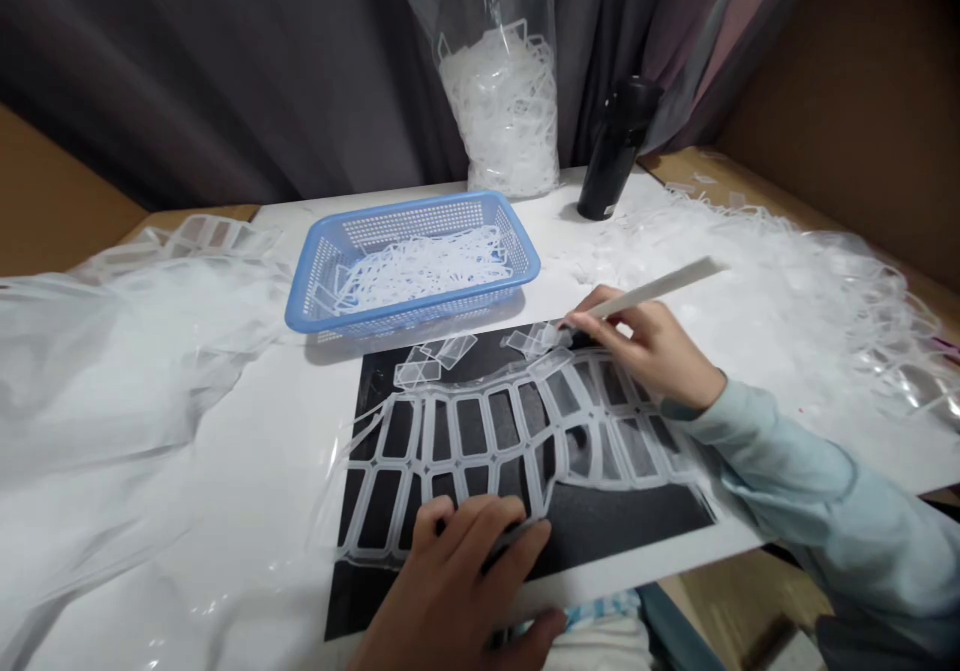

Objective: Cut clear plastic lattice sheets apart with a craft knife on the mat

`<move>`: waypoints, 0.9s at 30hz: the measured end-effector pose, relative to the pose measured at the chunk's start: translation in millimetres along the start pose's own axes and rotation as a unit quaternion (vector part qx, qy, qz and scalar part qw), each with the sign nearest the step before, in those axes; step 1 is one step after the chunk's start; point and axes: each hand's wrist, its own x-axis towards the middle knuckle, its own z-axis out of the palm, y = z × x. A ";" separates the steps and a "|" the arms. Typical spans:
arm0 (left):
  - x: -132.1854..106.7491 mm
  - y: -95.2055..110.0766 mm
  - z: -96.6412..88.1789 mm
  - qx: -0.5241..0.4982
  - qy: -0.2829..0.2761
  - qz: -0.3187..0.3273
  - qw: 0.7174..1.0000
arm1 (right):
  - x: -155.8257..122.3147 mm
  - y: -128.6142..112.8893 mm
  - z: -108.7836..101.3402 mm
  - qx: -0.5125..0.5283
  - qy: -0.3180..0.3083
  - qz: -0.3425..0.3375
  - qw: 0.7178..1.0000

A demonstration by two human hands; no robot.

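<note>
Right grip [654, 349] pinches white stick [664, 288]; left grip [459, 586] splayed flat on plastic grid [484, 429].

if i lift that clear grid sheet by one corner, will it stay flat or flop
Probably floppy: the grid sheet already buckles and waves on the black mat, even with the left hand pressing its near edge. Likely very light, being thin strips around windows. Those narrow strips might tear or snag if tugged; the right hand holds a stick at its far edge.
</note>
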 end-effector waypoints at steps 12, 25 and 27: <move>11.0 6.0 -1.1 0.023 0.034 -0.033 0.999 | -0.3 -12.8 -6.9 0.186 -0.294 0.029 0.937; 30.7 12.3 14.5 0.013 0.060 -0.035 0.998 | -5.1 -7.1 8.1 0.141 -0.295 0.001 0.945; 29.6 12.6 15.7 0.007 0.060 -0.038 0.997 | -5.8 -7.7 8.3 0.140 -0.295 -0.009 0.945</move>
